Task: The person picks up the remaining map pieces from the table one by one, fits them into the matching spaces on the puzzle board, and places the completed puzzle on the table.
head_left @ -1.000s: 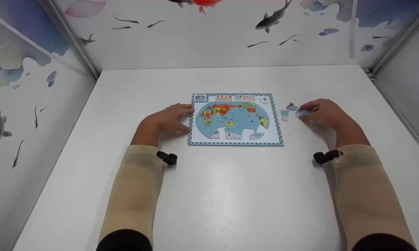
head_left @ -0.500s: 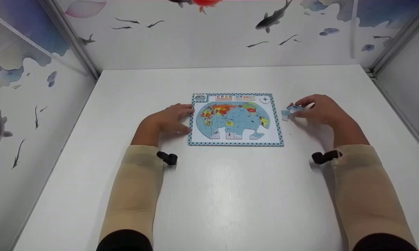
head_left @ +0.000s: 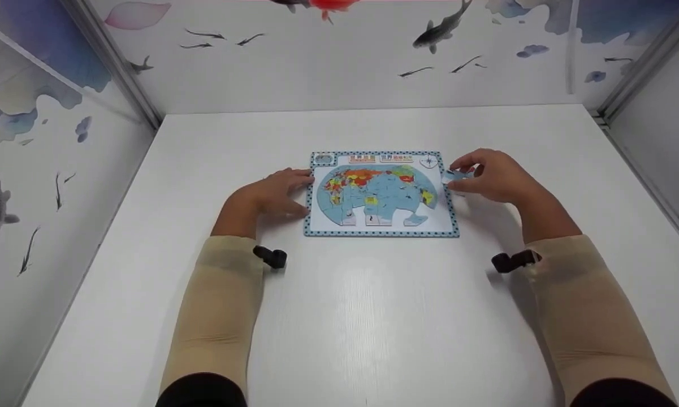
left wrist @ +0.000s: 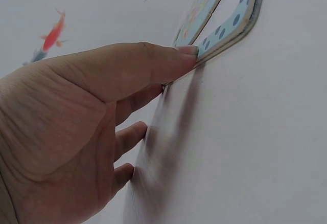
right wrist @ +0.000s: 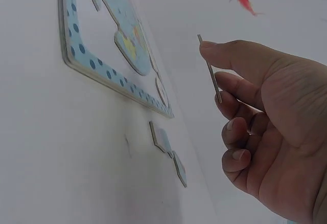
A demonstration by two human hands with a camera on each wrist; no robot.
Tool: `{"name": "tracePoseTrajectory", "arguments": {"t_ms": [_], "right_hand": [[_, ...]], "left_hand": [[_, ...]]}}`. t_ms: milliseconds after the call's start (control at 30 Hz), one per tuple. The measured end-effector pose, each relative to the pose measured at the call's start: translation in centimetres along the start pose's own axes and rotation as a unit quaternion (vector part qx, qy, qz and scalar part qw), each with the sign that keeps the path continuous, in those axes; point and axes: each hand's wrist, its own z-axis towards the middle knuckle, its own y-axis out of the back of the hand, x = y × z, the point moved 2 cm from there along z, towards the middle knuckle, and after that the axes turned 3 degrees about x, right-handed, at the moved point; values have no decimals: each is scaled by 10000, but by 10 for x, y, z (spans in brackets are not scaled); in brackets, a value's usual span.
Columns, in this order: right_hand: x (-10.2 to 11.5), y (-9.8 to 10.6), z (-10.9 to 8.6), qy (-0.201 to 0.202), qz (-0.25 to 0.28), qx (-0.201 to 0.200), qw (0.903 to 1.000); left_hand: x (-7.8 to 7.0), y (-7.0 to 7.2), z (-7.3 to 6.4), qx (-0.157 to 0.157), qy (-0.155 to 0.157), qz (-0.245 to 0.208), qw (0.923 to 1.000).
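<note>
A world map jigsaw board point(head_left: 381, 233) with a blue dotted border lies flat on the table, its lower part showing white gaps among the fitted pieces. My left hand point(head_left: 271, 192) rests at the board's left edge, thumb and fingertips touching the border; the left wrist view shows the thumb point(left wrist: 179, 60) on a rounded corner. Just off the board's right edge, my right hand point(head_left: 497, 175) pinches a blue puzzle piece point(right wrist: 210, 70) between thumb and fingers, lifted clear of the table. Two loose puzzle pieces point(right wrist: 160, 137) lie below it, mostly hidden by that hand in the head view.
The white table point(head_left: 350, 316) extends around the board on all sides. Printed panels with fish point(head_left: 441, 34) stand behind and at the left, and a pale panel point(head_left: 661, 124) stands at the right. A black wrist camera point(head_left: 511, 262) is on each sleeve.
My right hand has picked up the puzzle piece from the loose ones and carried it left to the board's right border. The left hand and the board have stayed in place.
</note>
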Motion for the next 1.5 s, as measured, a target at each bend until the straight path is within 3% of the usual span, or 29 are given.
{"name": "tracePoseTrajectory", "arguments": {"t_ms": [367, 600, 1233, 1500], "right_hand": [[41, -28, -10, 434, -51, 211, 9988], [56, -45, -15, 691, -84, 279, 9972], [61, -70, -13, 949, -315, 726, 9923], [60, -80, -10, 868, -387, 830, 9920]], "left_hand": [[2, 0, 0, -27, -134, 47, 9999], [3, 0, 1, -2, -132, 38, 9999], [2, 0, 1, -74, -147, 37, 9999], [2, -1, 1, -50, -67, 12, 10000]]}}
